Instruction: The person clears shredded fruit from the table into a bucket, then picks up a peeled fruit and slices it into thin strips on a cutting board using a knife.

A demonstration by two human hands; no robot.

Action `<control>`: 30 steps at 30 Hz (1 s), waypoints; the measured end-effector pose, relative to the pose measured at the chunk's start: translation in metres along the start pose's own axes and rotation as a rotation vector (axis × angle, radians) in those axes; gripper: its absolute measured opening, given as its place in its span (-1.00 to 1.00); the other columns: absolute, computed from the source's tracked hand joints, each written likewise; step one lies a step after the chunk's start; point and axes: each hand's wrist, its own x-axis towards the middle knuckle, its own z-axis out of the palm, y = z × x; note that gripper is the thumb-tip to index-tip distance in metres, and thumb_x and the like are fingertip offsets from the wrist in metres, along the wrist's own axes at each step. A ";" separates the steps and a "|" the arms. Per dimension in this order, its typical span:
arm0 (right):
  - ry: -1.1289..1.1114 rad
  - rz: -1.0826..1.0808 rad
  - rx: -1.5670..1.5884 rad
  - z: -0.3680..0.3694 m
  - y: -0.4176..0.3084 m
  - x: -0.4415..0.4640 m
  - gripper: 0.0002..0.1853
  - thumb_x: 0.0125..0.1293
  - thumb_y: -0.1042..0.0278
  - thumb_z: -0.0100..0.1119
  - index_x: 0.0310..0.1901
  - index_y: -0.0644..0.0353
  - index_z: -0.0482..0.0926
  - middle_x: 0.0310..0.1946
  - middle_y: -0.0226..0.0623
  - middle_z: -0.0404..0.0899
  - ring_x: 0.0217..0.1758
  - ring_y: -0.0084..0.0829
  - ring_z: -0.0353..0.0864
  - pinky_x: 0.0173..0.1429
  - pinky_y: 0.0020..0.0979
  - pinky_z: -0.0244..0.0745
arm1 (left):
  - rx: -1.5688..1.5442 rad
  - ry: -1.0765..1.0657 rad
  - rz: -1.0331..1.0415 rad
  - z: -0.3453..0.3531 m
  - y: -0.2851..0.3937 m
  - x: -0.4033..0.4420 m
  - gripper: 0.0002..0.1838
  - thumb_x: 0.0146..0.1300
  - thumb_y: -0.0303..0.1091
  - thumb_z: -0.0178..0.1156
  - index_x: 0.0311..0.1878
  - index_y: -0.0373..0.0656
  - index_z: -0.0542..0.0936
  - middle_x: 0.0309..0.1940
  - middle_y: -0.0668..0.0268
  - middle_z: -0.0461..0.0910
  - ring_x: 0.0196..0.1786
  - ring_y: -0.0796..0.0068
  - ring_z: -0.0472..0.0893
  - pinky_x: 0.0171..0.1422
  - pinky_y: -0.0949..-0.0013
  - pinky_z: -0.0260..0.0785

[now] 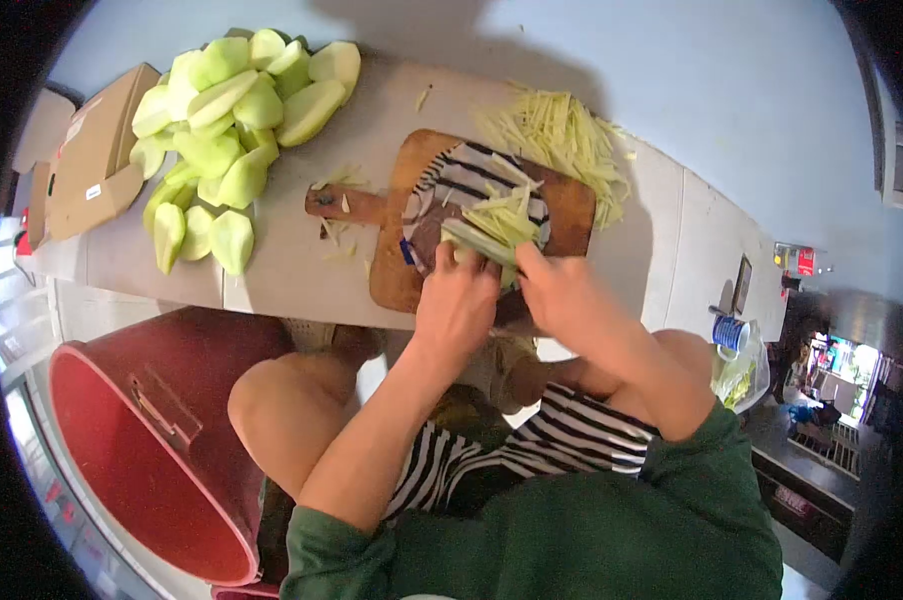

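Note:
My left hand [459, 290] is closed at the near edge of a wooden cutting board [570, 215], its fingers curled against a pale green fruit slice [477, 240]. Close beside it, my right hand [562, 290] is closed too, with the thumb toward the slice; what it grips is hidden. Cut pale green strips [510, 212] lie just beyond the fingers. Beneath them, a black-and-white striped cloth [462, 178] with a brownish patch is spread over the board.
A heap of peeled green fruit pieces [212, 150] covers the table's left. Strips [562, 135] are piled behind the board. A cardboard box [97, 150] stands far left, a large red tub [152, 430] below the table edge. A blue-and-white can [732, 333] stands at right.

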 end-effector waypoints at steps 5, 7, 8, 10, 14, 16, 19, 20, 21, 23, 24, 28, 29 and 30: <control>-0.019 0.079 -0.057 0.014 0.022 0.013 -0.81 0.37 0.41 0.12 -0.07 0.26 0.39 -0.55 0.17 0.57 -0.41 0.26 0.61 -0.32 0.13 0.51 | -0.044 0.022 -0.027 -0.014 0.004 0.011 -0.75 0.12 -0.51 0.17 -0.10 -0.29 0.62 -0.08 0.11 0.54 0.08 -0.18 0.51 -0.07 0.09 0.66; -0.018 0.069 -0.036 0.007 0.011 0.004 -0.81 0.37 0.41 0.12 -0.07 0.25 0.39 -0.56 0.17 0.57 -0.42 0.26 0.61 -0.33 0.13 0.52 | -0.046 0.022 -0.019 -0.009 0.005 0.006 -0.75 0.11 -0.51 0.16 -0.11 -0.29 0.62 -0.09 0.11 0.54 0.08 -0.17 0.51 -0.08 0.08 0.66; 0.002 0.041 0.001 0.002 0.005 0.006 -0.81 0.36 0.42 0.11 -0.06 0.25 0.39 -0.55 0.17 0.57 -0.41 0.26 0.61 -0.32 0.13 0.52 | -0.024 0.022 -0.010 -0.006 0.002 0.005 -0.75 0.11 -0.51 0.17 -0.11 -0.29 0.63 -0.09 0.11 0.54 0.08 -0.17 0.51 -0.08 0.09 0.66; 0.008 0.021 0.049 0.012 0.007 0.004 -0.81 0.36 0.43 0.11 -0.06 0.24 0.39 -0.53 0.18 0.58 -0.40 0.25 0.62 -0.32 0.13 0.52 | -0.006 0.005 -0.006 -0.004 0.002 -0.002 -0.74 0.11 -0.51 0.17 -0.11 -0.29 0.63 -0.09 0.11 0.55 0.08 -0.16 0.52 -0.09 0.09 0.66; -0.020 0.073 -0.032 0.012 0.016 0.009 -0.81 0.35 0.45 0.11 -0.05 0.24 0.40 -0.50 0.18 0.59 -0.38 0.25 0.62 -0.29 0.13 0.52 | -0.050 0.048 -0.022 -0.010 0.003 0.005 -0.73 0.09 -0.50 0.17 -0.11 -0.30 0.64 -0.07 0.11 0.55 0.08 -0.17 0.51 -0.08 0.09 0.65; -0.034 0.076 -0.039 0.001 0.003 0.004 -0.80 0.34 0.45 0.12 -0.05 0.24 0.40 -0.49 0.18 0.60 -0.37 0.24 0.62 -0.29 0.13 0.52 | -0.060 0.030 -0.022 -0.007 0.005 0.003 -0.73 0.08 -0.50 0.17 -0.11 -0.30 0.64 -0.07 0.11 0.55 0.09 -0.17 0.51 -0.08 0.09 0.65; -0.040 0.042 0.018 0.009 0.001 0.006 -0.80 0.34 0.47 0.01 -0.03 0.26 0.40 -0.45 0.18 0.63 -0.28 0.23 0.69 -0.22 0.13 0.61 | -0.060 0.009 -0.017 -0.011 0.005 -0.001 -0.77 0.09 -0.50 0.17 -0.16 -0.30 0.64 -0.11 0.10 0.54 0.10 -0.18 0.50 -0.04 0.09 0.65; -0.083 0.093 -0.005 0.024 0.017 0.008 -0.80 0.34 0.46 0.01 -0.04 0.27 0.39 -0.44 0.19 0.63 -0.28 0.24 0.69 -0.21 0.14 0.61 | -0.058 0.010 -0.014 -0.010 0.006 -0.003 -0.77 0.09 -0.50 0.17 -0.16 -0.30 0.64 -0.11 0.10 0.54 0.10 -0.18 0.50 -0.04 0.09 0.65; -0.118 0.140 -0.036 0.021 0.017 0.013 -0.81 0.34 0.46 0.01 -0.04 0.27 0.39 -0.42 0.20 0.63 -0.27 0.25 0.69 -0.20 0.14 0.61 | -0.051 0.020 -0.006 -0.010 0.007 -0.003 -0.78 0.10 -0.49 0.17 -0.16 -0.29 0.64 -0.11 0.10 0.54 0.10 -0.18 0.50 -0.04 0.09 0.65; -0.089 0.092 -0.053 0.013 0.013 0.010 -0.80 0.33 0.46 0.01 -0.04 0.27 0.39 -0.43 0.20 0.63 -0.27 0.25 0.69 -0.20 0.15 0.61 | -0.039 0.017 -0.009 -0.007 0.005 -0.001 -0.80 0.10 -0.49 0.17 -0.18 -0.28 0.63 -0.11 0.12 0.54 0.10 -0.16 0.50 -0.08 0.11 0.66; -0.064 0.060 -0.056 0.004 0.002 0.005 -0.80 0.32 0.47 0.01 -0.04 0.28 0.39 -0.43 0.20 0.63 -0.27 0.26 0.69 -0.20 0.15 0.61 | -0.046 0.009 0.003 -0.006 0.007 -0.003 -0.80 0.10 -0.49 0.17 -0.18 -0.28 0.63 -0.11 0.12 0.54 0.10 -0.16 0.50 -0.08 0.11 0.66; -0.075 0.062 0.010 0.010 0.000 0.010 -0.82 0.32 0.49 0.00 -0.07 0.29 0.39 -0.44 0.22 0.62 -0.27 0.26 0.68 -0.17 0.18 0.59 | -0.010 0.024 -0.023 -0.002 0.005 -0.008 -0.82 0.10 -0.47 0.17 -0.21 -0.27 0.63 -0.08 0.16 0.53 0.12 -0.14 0.48 -0.12 0.13 0.67; -0.073 0.065 0.011 0.016 0.004 0.006 -0.82 0.32 0.49 0.00 -0.07 0.29 0.39 -0.44 0.22 0.62 -0.27 0.26 0.68 -0.17 0.18 0.59 | -0.028 0.019 -0.011 -0.002 0.006 -0.008 -0.81 0.10 -0.47 0.17 -0.21 -0.27 0.63 -0.06 0.17 0.54 0.12 -0.13 0.49 -0.12 0.12 0.67; -0.065 0.081 -0.025 0.016 0.002 0.004 -0.83 0.32 0.49 0.00 -0.07 0.29 0.39 -0.46 0.21 0.62 -0.29 0.26 0.68 -0.17 0.19 0.59 | -0.043 0.024 0.004 -0.003 0.005 -0.005 -0.80 0.09 -0.47 0.17 -0.20 -0.27 0.64 -0.04 0.17 0.54 0.11 -0.13 0.49 -0.11 0.11 0.67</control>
